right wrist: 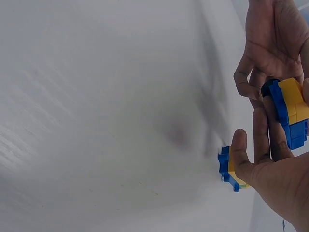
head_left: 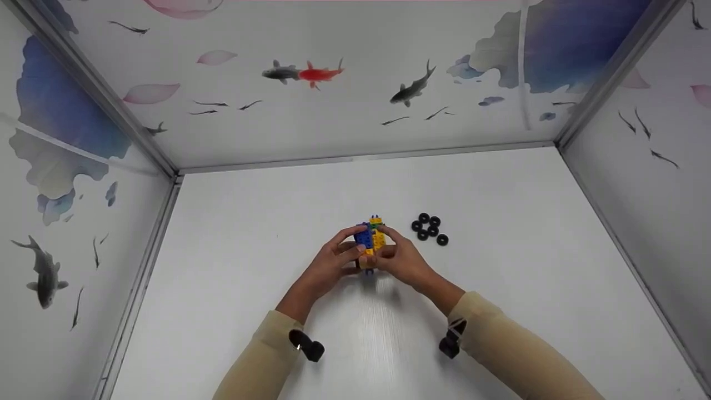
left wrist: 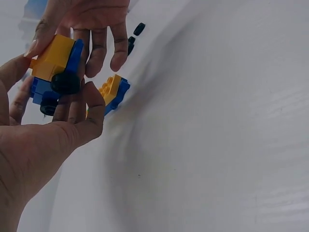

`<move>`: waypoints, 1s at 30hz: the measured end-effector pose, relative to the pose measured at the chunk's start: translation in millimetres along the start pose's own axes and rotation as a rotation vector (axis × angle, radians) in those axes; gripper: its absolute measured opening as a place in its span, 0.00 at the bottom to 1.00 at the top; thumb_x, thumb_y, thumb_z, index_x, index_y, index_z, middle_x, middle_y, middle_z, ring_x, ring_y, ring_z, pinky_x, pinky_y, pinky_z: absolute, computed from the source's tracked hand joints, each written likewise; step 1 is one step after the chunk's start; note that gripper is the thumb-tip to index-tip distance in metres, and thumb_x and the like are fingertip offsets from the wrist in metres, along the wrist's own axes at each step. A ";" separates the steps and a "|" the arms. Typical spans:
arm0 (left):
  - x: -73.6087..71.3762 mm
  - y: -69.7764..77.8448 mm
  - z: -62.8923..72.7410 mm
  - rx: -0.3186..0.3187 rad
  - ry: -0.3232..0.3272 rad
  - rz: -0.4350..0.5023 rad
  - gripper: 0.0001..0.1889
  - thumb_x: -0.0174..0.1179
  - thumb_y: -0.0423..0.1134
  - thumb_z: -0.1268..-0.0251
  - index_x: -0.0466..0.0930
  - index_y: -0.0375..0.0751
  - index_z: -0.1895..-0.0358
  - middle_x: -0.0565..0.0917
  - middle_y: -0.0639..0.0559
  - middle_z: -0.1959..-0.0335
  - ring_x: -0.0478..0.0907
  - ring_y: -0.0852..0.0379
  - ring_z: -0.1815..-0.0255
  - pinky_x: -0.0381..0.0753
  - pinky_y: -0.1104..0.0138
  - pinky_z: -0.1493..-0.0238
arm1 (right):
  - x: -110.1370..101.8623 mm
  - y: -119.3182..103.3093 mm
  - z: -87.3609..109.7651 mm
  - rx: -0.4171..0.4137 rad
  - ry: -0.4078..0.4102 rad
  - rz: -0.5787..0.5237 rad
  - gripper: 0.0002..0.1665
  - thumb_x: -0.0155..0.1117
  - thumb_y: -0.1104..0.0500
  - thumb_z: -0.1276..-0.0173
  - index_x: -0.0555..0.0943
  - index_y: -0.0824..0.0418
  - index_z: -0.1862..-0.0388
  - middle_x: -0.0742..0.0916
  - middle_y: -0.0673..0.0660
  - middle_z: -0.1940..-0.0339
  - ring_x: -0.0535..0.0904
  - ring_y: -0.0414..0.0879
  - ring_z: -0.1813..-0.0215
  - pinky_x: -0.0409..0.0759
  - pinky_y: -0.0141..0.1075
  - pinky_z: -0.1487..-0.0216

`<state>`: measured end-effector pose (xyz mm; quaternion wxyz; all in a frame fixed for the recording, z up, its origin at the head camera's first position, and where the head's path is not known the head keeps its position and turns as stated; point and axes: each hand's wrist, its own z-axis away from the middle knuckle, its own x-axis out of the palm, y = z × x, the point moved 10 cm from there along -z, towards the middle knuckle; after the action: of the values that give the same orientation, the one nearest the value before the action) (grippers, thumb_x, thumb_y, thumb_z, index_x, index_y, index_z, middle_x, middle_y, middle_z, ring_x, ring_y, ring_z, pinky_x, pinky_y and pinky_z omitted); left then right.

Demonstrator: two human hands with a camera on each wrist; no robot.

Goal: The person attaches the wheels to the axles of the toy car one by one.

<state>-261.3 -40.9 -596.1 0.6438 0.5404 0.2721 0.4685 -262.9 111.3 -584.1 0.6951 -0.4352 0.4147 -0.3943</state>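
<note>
A small toy car of yellow and blue building blocks [left wrist: 54, 54] is held between both hands above the white table. Black wheels [left wrist: 65, 83] show on one of its sides in the left wrist view. My left hand [head_left: 326, 265] grips it from the left with thumb and fingers. From the other side my right hand [head_left: 406, 261] pinches it, its thumb on the yellow block [right wrist: 292, 96]. A second yellow-and-blue block piece [left wrist: 115, 92] lies on the table just beyond the hands, partly covered by fingers in the wrist views.
Several loose black wheels [head_left: 433, 221] lie on the white table [head_left: 500, 222] to the right of the hands. Walls printed with fish and petals [head_left: 355, 122] close off the back and both sides. Each sleeve carries a black wrist camera [head_left: 314, 350].
</note>
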 end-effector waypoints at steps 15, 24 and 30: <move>-14.6 -4.0 -0.8 -0.009 0.050 0.070 0.42 0.78 0.41 0.29 0.68 0.65 0.16 0.71 0.39 0.20 0.78 0.42 0.26 0.87 0.52 0.28 | -6.6 2.5 4.9 -0.049 -0.060 0.049 0.68 0.85 0.40 0.34 0.54 0.56 0.07 0.96 0.52 0.51 0.91 0.48 0.41 0.86 0.47 0.32; -18.5 -6.5 0.5 -0.029 0.076 0.091 0.45 0.82 0.41 0.35 0.69 0.70 0.18 0.68 0.39 0.17 0.82 0.41 0.28 0.89 0.53 0.31 | -30.2 13.2 7.2 0.007 -0.013 0.104 0.67 0.85 0.44 0.32 0.54 0.54 0.06 0.95 0.51 0.46 0.90 0.49 0.38 0.81 0.59 0.22; -19.7 -4.7 1.0 -0.022 0.094 0.119 0.46 0.81 0.39 0.34 0.68 0.72 0.17 0.67 0.37 0.17 0.85 0.41 0.31 0.90 0.52 0.33 | -50.0 22.2 7.0 0.018 0.026 0.167 0.65 0.84 0.48 0.30 0.54 0.54 0.06 0.95 0.52 0.45 0.91 0.50 0.39 0.84 0.57 0.25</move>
<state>-267.1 -58.9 -603.3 0.6074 0.5258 0.2641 0.5337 -269.6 165.6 -591.2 0.7239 -0.3876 0.4549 -0.3446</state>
